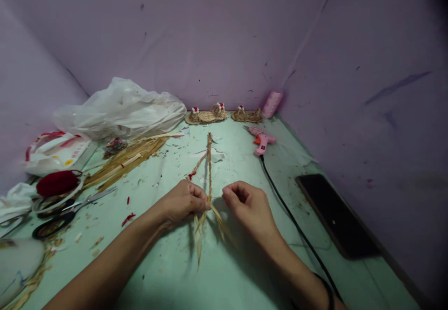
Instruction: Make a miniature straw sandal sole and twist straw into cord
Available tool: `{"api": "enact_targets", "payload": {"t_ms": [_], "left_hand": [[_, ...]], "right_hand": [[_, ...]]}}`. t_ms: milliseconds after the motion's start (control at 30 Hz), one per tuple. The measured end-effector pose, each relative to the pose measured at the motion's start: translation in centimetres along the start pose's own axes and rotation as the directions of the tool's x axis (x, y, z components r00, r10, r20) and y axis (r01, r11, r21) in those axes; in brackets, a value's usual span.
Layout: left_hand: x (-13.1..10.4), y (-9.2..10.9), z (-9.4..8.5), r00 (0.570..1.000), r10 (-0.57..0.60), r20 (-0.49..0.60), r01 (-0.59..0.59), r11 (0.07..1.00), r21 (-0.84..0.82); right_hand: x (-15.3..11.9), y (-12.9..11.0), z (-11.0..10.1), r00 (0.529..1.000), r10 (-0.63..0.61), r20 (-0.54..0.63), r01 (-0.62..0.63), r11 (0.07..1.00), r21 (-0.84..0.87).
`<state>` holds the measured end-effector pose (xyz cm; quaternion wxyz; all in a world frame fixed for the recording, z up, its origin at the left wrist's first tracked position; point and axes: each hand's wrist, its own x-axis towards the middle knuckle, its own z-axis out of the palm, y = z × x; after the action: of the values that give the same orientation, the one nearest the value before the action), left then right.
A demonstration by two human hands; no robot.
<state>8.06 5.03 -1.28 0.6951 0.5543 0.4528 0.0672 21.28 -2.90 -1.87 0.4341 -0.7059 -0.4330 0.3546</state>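
A thin straw braid [210,165] runs from the table's far middle towards me, its top end on the tabletop. My left hand [187,199] pinches the braid's near end, where loose straw strands [199,240] fan out below the fingers. Just right of it is my right hand [247,205], thumb and index finger curled close together; whether a strand lies between them is too small to tell. A shorter braided piece [199,164] branches off to the left and ends in a red tie [192,175].
Left: scissors [70,214], red yarn [59,182], dried straw [129,158], plastic bag [129,107]. Back: small woven slippers [210,115], pink roll [272,104]. Right: pink glue gun [262,141] with black cord [290,214], dark phone [336,214]. Walls enclose the table's back and right.
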Motion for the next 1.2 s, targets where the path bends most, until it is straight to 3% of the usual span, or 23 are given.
{"api": "enact_targets", "payload": {"t_ms": [33,100,167,267,367,533,667,867,1000,1100,1133,1200], "left_hand": [[-0.1,0.0,0.0,1.000,0.004,0.014,-0.004,1.000,0.000],[-0.1,0.0,-0.1,0.998,0.027,0.049,-0.027,1.000,0.002],[0.0,-0.2,-0.1,0.996,0.050,0.076,-0.052,0.998,0.023],[0.2,-0.4,0.0,0.995,0.067,0.076,-0.076,0.989,0.125],[-0.1,-0.1,0.0,0.994,0.088,0.064,-0.104,0.936,0.335],[-2.3,1.3,0.6,0.976,0.160,-0.150,0.000,0.685,0.728],[-4.0,1.2,2.6,0.941,0.242,-0.238,0.038,0.621,0.783],[-4.4,-1.1,6.3,0.926,0.297,-0.234,0.035,0.549,0.835],[-4.9,0.2,4.5,0.964,0.218,-0.154,-0.008,0.601,0.799],[-4.5,1.8,1.9,0.940,0.255,-0.227,-0.061,0.780,0.623],[-4.0,2.0,1.4,0.963,0.158,-0.216,-0.028,0.863,0.504],[-2.9,1.9,0.7,0.995,-0.053,-0.081,0.070,0.971,0.229]], "right_hand": [[0.3,0.1,0.1,0.991,0.096,0.093,-0.109,0.984,0.142],[0.6,0.3,0.6,0.918,0.211,0.337,-0.326,0.884,0.334],[0.6,0.7,1.2,0.871,0.237,0.431,-0.406,0.840,0.360],[0.8,1.2,1.6,0.924,0.205,0.324,-0.300,0.912,0.280],[1.2,1.4,1.6,0.938,0.182,0.295,-0.256,0.937,0.235],[1.2,1.1,1.7,0.938,0.170,0.304,-0.254,0.931,0.263],[0.8,0.9,2.0,0.946,0.157,0.283,-0.249,0.911,0.328],[0.5,1.2,2.3,0.925,0.211,0.316,-0.338,0.837,0.430],[0.4,1.0,2.0,0.927,0.203,0.316,-0.327,0.848,0.416],[0.5,0.8,1.8,0.922,0.188,0.338,-0.329,0.841,0.429],[0.5,0.8,1.8,0.922,0.177,0.345,-0.324,0.839,0.436],[0.5,0.8,1.7,0.922,0.145,0.360,-0.311,0.830,0.463]]}}
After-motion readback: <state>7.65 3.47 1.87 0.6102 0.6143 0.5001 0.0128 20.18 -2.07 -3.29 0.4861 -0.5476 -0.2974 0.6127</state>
